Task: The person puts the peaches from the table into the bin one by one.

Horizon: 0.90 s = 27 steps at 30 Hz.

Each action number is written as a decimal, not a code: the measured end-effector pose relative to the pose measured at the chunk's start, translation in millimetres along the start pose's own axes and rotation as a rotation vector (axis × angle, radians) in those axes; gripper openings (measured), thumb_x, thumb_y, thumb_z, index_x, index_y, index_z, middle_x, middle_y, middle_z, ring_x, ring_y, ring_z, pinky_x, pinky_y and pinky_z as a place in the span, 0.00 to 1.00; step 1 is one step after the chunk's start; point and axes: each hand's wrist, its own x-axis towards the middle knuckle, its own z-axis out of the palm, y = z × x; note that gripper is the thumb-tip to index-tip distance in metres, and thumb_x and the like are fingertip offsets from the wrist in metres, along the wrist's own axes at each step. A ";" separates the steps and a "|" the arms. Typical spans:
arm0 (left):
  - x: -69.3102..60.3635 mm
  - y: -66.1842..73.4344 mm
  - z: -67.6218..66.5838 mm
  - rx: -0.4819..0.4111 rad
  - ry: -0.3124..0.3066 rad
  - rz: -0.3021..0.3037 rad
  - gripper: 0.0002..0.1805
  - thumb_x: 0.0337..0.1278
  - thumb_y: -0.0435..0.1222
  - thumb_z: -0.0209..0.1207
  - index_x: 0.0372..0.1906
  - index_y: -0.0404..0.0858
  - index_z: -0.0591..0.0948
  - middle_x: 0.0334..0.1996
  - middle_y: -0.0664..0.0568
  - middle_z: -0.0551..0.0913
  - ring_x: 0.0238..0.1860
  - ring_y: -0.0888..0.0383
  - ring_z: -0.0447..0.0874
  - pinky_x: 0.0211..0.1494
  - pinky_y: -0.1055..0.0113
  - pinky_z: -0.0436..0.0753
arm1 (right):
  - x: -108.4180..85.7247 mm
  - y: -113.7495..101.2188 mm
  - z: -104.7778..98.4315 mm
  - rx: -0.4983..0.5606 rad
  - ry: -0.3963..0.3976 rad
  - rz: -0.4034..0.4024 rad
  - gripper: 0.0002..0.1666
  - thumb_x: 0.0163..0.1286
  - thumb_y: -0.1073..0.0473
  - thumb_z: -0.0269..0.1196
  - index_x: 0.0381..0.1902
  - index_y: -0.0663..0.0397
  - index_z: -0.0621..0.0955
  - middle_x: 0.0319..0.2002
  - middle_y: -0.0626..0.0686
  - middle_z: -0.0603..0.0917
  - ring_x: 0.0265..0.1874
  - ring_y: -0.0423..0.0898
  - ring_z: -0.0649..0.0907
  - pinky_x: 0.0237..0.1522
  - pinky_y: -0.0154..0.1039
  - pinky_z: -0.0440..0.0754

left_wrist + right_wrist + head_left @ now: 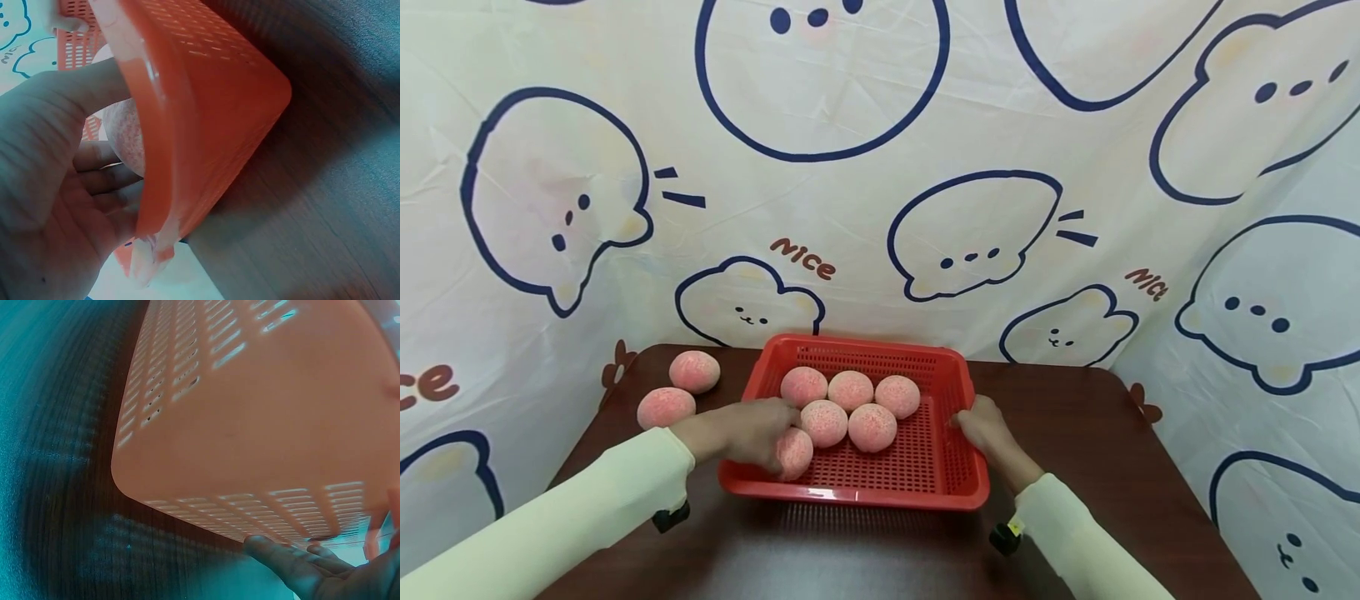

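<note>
A red plastic basket [925, 498] with slotted walls stands on the table, holding several pink speckled peaches [872, 427]. My left hand [752, 429] reaches over its left wall and grips a peach [795, 454] in the front left corner. In the left wrist view, that peach [125, 134] lies between thumb and fingers, partly covered by the basket's rim. At the basket's right side my right hand [988, 429] holds the rim. Fingers [275, 556] of that hand lie along the outer wall in the right wrist view; its thumb is out of sight there.
Two more peaches, one behind [695, 372] and one in front [666, 407], lie on the dark wooden table [1060, 433] left of the basket. A white cloth [850, 200] printed with cartoon animals hangs behind the table and along its sides.
</note>
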 end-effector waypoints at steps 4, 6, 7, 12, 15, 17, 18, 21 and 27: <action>1.7 1.1 2.0 0.030 -0.001 0.012 0.23 0.41 0.35 0.78 0.48 0.48 0.86 0.28 0.62 0.82 0.31 0.62 0.81 0.36 0.68 0.88 | -0.1 0.4 -0.9 0.001 0.000 -0.004 0.23 0.66 0.70 0.53 0.60 0.62 0.72 0.45 0.64 0.86 0.33 0.51 0.91 0.37 0.49 0.92; 2.6 1.5 3.5 0.038 -0.002 0.015 0.21 0.42 0.34 0.77 0.46 0.48 0.87 0.27 0.62 0.81 0.30 0.62 0.81 0.35 0.68 0.87 | -0.1 0.9 -1.3 -0.002 0.001 -0.003 0.22 0.66 0.70 0.53 0.59 0.63 0.73 0.45 0.64 0.86 0.33 0.51 0.91 0.38 0.49 0.92; 3.0 1.5 4.5 0.039 -0.004 0.017 0.20 0.42 0.34 0.77 0.44 0.48 0.87 0.26 0.62 0.81 0.30 0.62 0.81 0.35 0.68 0.87 | -0.1 1.2 -1.3 -0.001 0.003 -0.002 0.23 0.66 0.70 0.53 0.59 0.62 0.73 0.45 0.64 0.86 0.33 0.51 0.91 0.38 0.49 0.92; 4.7 -0.1 10.4 0.043 -0.005 0.019 0.15 0.46 0.33 0.75 0.39 0.50 0.87 0.23 0.63 0.81 0.26 0.64 0.82 0.34 0.69 0.87 | 0.6 3.3 0.1 -0.002 -0.001 0.002 0.23 0.66 0.70 0.53 0.60 0.62 0.73 0.45 0.64 0.86 0.33 0.51 0.91 0.38 0.49 0.92; 6.2 -1.6 13.5 0.057 0.005 0.029 0.13 0.48 0.33 0.74 0.38 0.50 0.87 0.23 0.63 0.81 0.26 0.64 0.81 0.35 0.69 0.87 | 0.4 3.4 0.7 -0.005 -0.005 -0.003 0.23 0.66 0.70 0.53 0.60 0.62 0.73 0.45 0.64 0.86 0.33 0.51 0.91 0.38 0.49 0.92; 7.3 -2.4 15.2 0.060 0.011 0.034 0.12 0.49 0.34 0.74 0.38 0.51 0.87 0.23 0.64 0.81 0.26 0.64 0.81 0.35 0.69 0.87 | 0.2 3.0 0.9 -0.004 -0.004 -0.003 0.23 0.66 0.70 0.53 0.59 0.62 0.73 0.45 0.64 0.86 0.33 0.51 0.91 0.37 0.49 0.92; 7.8 -2.6 16.0 0.065 0.014 0.036 0.12 0.49 0.34 0.74 0.38 0.51 0.86 0.22 0.64 0.81 0.26 0.65 0.81 0.35 0.69 0.86 | 0.2 2.8 0.8 -0.002 -0.003 -0.002 0.23 0.66 0.70 0.53 0.59 0.62 0.73 0.45 0.63 0.86 0.33 0.51 0.91 0.38 0.49 0.92; 8.9 -3.1 17.2 0.070 0.026 0.036 0.10 0.49 0.34 0.74 0.35 0.51 0.86 0.22 0.64 0.81 0.26 0.64 0.81 0.35 0.69 0.85 | 0.1 2.1 0.6 -0.006 -0.004 0.004 0.23 0.66 0.70 0.53 0.59 0.62 0.73 0.46 0.63 0.86 0.33 0.51 0.91 0.38 0.49 0.92; 9.9 -3.2 17.2 0.055 0.025 0.032 0.10 0.50 0.35 0.73 0.33 0.53 0.85 0.21 0.64 0.81 0.26 0.64 0.81 0.34 0.69 0.85 | 0.8 1.5 -0.3 -0.016 -0.007 0.003 0.22 0.66 0.69 0.53 0.59 0.64 0.73 0.45 0.64 0.86 0.32 0.50 0.91 0.36 0.48 0.92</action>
